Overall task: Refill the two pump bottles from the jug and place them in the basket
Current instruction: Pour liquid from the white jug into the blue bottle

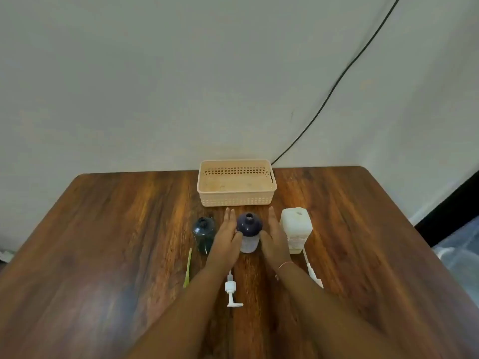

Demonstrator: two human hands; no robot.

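the purple pump bottle (248,233) stands uncapped at bench (103,229) centre, between the left hand (226,235) and right hand (274,237); both hands are open, fingers extended, flanking it. the dark green bottle (204,234) stands left, the white jug (296,229) right, the beige basket (236,202) behind. 2 pump heads (231,291) lie nearby.

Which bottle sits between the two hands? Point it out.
The purple-topped bottle, standing between the left hand and right hand. The dark green bottle stands outside them.
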